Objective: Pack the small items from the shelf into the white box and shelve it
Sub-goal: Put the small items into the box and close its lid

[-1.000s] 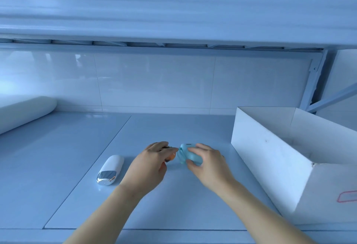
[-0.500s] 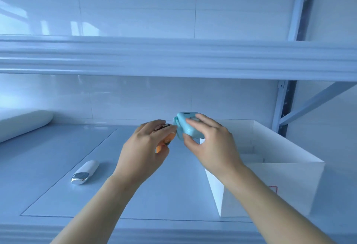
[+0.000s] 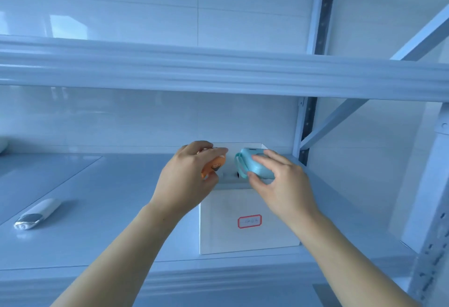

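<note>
On the pale blue metal shelf [image 3: 102, 234] sits the open white cardboard box [image 3: 247, 231]; just over its top, the left hand [image 3: 188, 180] clutches a small orange gadget [image 3: 213, 166]; the right hand [image 3: 279, 180] grips a light-blue rounded case [image 3: 254, 164]; a white-and-chrome tube [image 3: 36, 213] lies far left.

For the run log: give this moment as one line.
left hand: holds orange item | right hand: holds blue item | both above white box

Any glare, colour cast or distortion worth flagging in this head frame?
Head view: strong blue cast throughout; window glare on the wall tiles; wide-angle bowing of the shelf edge; the label on the white box is too blurred to read; hands fairly sharp.
</note>
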{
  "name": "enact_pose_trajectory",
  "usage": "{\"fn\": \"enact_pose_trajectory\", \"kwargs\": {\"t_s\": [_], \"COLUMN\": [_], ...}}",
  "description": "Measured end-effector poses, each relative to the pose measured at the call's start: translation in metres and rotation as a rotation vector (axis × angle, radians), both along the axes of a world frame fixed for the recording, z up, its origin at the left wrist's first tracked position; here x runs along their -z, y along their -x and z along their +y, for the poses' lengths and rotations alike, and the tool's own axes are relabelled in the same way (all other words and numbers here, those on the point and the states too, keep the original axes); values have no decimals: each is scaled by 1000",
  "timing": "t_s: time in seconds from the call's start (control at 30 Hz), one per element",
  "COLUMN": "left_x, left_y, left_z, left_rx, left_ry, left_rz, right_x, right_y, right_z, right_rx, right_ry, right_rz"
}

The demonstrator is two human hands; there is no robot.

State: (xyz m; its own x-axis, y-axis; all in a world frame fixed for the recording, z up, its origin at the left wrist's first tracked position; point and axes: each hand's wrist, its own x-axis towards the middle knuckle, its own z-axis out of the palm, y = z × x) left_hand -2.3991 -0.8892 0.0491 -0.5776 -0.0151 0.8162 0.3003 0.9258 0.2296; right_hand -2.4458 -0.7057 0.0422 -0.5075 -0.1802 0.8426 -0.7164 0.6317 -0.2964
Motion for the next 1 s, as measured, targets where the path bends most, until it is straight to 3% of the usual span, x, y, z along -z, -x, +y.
{"fn": "enact_pose_trajectory", "kwargs": {"t_s": [0.6, 1.0], "left_x": [-8, -1], "left_y": [75, 64], "left_z": [3, 13], "left_rx": [140, 160], "left_ry": [52, 97], "left_rz": [-188, -234], "right_x": [0, 8], "right_y": [58, 63], "right_z": [-5, 1], "right_rx": [86, 51], "right_ry": [-8, 65], "right_rz": [-97, -70]}}
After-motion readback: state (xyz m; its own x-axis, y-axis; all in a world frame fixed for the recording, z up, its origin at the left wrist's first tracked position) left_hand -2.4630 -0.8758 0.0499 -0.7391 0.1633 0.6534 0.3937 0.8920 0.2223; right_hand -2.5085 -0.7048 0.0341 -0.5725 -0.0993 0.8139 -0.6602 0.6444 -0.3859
